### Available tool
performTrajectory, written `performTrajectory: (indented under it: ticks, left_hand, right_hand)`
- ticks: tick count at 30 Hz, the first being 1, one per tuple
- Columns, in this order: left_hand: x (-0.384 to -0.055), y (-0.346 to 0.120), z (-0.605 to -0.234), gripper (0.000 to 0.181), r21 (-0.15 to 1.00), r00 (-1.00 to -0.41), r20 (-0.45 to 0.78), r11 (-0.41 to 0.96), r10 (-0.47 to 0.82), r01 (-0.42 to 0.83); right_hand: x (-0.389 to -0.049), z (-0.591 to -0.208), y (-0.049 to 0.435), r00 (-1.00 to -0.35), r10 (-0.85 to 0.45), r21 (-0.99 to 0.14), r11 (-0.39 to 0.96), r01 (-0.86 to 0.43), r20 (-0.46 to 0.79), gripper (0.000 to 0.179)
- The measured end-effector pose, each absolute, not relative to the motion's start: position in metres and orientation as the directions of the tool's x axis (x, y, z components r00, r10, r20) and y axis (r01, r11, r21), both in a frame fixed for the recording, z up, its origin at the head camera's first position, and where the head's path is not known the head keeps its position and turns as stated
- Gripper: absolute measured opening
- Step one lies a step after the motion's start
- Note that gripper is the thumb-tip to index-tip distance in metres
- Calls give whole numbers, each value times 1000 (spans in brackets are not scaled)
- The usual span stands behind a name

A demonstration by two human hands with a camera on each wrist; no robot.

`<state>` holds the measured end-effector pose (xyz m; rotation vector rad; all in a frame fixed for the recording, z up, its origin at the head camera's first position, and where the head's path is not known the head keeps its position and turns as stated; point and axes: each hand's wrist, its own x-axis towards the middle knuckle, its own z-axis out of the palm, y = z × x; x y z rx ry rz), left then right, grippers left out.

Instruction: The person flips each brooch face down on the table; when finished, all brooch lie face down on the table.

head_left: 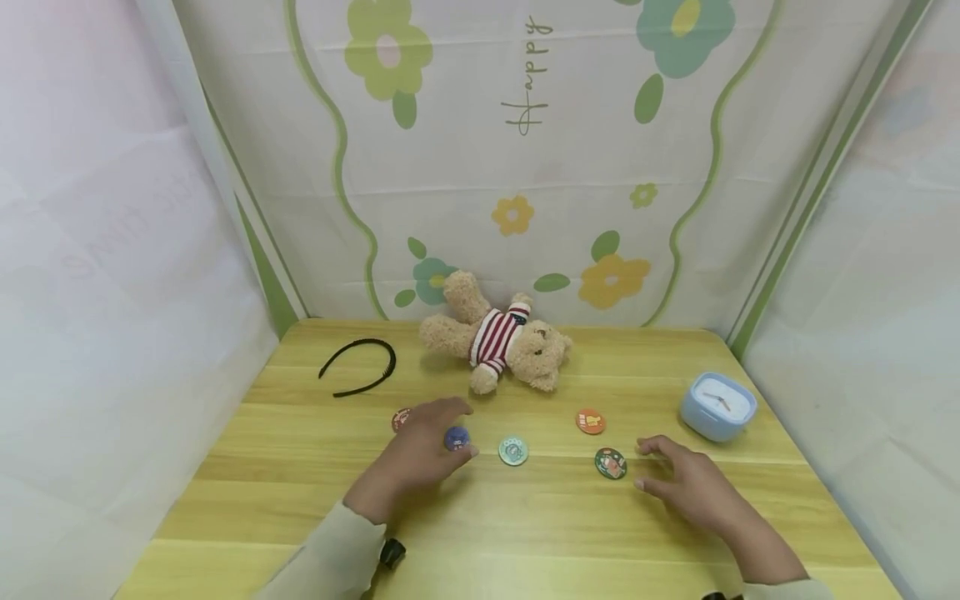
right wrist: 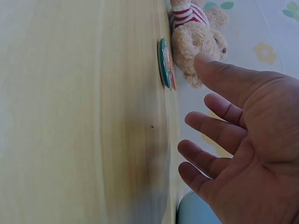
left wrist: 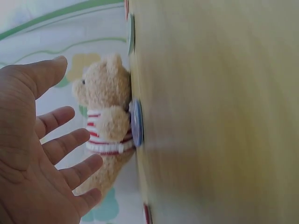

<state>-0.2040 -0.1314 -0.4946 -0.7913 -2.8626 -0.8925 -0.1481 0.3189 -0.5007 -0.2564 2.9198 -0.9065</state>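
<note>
Above the table my left hand spreads its thumb and fingers over a round purple-blue badge, gripping nothing. Partly behind that hand lies a red badge. A mint-green badge is a little to its right. My right hand is held with thumb and fingers apart, just right of a dark green badge. Behind the green one sits an orange badge. In the left wrist view the blue badge lies flat on the wood, apart from the fingers.
A teddy bear in a striped shirt lies at the back of the table. To its left is a black headband; a light blue clock stands at the right. Flower-printed cloth encloses the back and sides.
</note>
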Motion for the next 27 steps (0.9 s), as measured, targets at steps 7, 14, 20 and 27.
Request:
performTrajectory:
  ticks: [7, 14, 20, 27]
  left_hand:
    - [-206, -109, -497, 55, 587, -861, 121, 664, 493, 463]
    - [-209, -90, -503, 54, 560, -811, 115, 637, 573, 529]
    - [-205, -79, -501, 54, 607, -814, 92, 616, 574, 503]
    - [-203, -67, -502, 56, 603, -817, 72, 628, 572, 493]
  right_hand:
    - [-150, -504, 317, -981, -190, -572, 809, -138, -32, 42]
    - [-150, -506, 314, -980, -197, -589, 795, -142, -31, 38]
    - [-149, -506, 312, -981, -191, -585, 799, -139, -28, 38]
    - [-148, -508, 312, -983, -185, -577, 803, -148, -5, 41]
